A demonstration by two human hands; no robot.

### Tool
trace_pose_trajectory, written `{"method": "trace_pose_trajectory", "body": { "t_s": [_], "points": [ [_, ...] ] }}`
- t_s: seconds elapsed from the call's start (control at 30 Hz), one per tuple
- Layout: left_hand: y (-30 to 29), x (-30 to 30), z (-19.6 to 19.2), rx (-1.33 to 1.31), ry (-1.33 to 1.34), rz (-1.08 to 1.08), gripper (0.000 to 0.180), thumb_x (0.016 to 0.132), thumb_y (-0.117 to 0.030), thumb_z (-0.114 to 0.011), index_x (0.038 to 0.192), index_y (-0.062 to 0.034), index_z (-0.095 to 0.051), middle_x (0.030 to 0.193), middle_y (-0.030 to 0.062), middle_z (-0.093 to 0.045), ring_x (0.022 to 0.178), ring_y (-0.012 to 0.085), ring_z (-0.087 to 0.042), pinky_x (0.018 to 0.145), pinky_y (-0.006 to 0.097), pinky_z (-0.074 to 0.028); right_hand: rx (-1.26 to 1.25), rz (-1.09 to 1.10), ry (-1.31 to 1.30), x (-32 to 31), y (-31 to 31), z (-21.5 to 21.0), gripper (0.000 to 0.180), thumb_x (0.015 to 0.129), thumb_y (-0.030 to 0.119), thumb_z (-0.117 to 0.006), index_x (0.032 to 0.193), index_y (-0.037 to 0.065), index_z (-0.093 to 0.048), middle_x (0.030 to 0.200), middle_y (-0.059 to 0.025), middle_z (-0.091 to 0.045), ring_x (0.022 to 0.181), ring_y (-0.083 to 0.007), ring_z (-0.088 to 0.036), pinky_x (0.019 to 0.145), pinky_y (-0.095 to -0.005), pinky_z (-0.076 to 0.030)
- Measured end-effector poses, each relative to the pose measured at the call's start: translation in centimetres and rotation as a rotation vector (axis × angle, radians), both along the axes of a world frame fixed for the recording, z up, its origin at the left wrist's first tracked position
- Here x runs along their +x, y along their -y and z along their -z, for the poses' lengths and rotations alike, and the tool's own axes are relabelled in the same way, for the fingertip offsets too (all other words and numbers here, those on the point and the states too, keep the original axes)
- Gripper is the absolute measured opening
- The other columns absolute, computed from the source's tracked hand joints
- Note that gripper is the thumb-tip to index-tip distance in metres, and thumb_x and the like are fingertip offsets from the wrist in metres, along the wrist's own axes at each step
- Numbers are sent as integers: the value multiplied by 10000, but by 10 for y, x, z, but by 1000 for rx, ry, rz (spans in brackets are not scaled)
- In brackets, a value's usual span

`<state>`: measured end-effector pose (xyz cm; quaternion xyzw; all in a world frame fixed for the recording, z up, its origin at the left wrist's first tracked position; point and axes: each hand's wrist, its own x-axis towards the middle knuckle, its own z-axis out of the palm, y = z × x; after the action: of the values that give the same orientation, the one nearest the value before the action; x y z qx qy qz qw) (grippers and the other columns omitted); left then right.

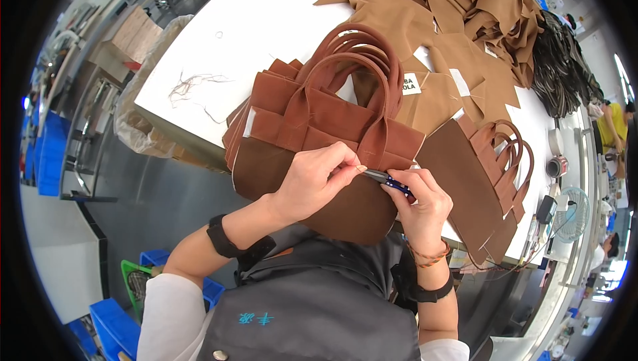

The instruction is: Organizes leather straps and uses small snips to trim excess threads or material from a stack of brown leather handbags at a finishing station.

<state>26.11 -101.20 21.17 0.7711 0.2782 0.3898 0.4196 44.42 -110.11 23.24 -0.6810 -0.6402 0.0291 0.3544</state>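
Stack of rust-brown suede tote bags with looped handles (pixel 319 122): lies at the near edge of the white worktable (pixel 246 29), its lower end overhanging toward the person's grey apron (pixel 319 308); both hands rest on its near edge. Left hand (pixel 312 178): fingers curled, thumb and forefinger pinched together at the bag's seam, touching the tip of the tool. Right hand (pixel 422 201): closed round a small blue-handled metal tool (pixel 389 180), which points left toward the left fingertips; what kind of tool it is cannot be told. Black band on the left wrist; beaded cord and black band on the right. Second set of brown bags with darker panels (pixel 485 181): just beside the right hand, at the table's right corner. Heap of tan fabric pieces with white labels (pixel 452 22): far side of the table, well apart from the hands. Loose threads (pixel 193 85): on the bare tabletop at left. Blue plastic crates (pixel 113 321): on the floor below.
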Motion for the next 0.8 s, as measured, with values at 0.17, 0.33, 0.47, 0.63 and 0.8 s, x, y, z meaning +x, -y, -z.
{"method": "trace_pose_trajectory", "body": {
  "t_s": [0.17,0.33,0.47,0.63,0.8],
  "points": [
    [-15,-23,-16,140,12,-252,81,819,-28,-683,854,-53,-614,750,71,-610,627,188,-598,577,286,-474,25,-4,-50,-2,0,-5,219,689,102,-807,874,90,-692,776,-26,-632,687,-172,-627,583,-273,-490],
    [-73,-96,-17,439,-395,-703,334,815,-26,-632,1137,-86,-565,1198,106,-540,944,257,-605,765,351,-508,-69,62,-425,-17,0,-15,226,753,20,-776,936,49,-647,783,11,-606,661,-49,-542,559,-195,-451],
    [-60,-87,-19,339,-311,-572,301,769,-120,-713,1054,-96,-618,1065,82,-568,977,263,-574,795,358,-493,-81,28,-480,-38,-11,-17,239,757,38,-777,953,49,-642,803,-13,-610,649,-76,-584,582,-219,-493],
    [-51,-65,-10,397,-295,-202,148,788,-58,-712,916,-61,-638,865,39,-588,753,147,-578,598,288,-470,4,-28,-110,-55,-29,-14,248,729,113,-801,932,83,-661,817,-35,-604,612,-177,-615,544,-280,-503],
    [-55,-69,-9,43,-118,-218,33,861,-25,-637,888,-17,-621,791,44,-604,655,107,-576,563,242,-478,118,-40,80,-70,-49,-8,227,727,135,-794,928,120,-687,859,-6,-593,596,-157,-595,514,-280,-467]
  ]
}}
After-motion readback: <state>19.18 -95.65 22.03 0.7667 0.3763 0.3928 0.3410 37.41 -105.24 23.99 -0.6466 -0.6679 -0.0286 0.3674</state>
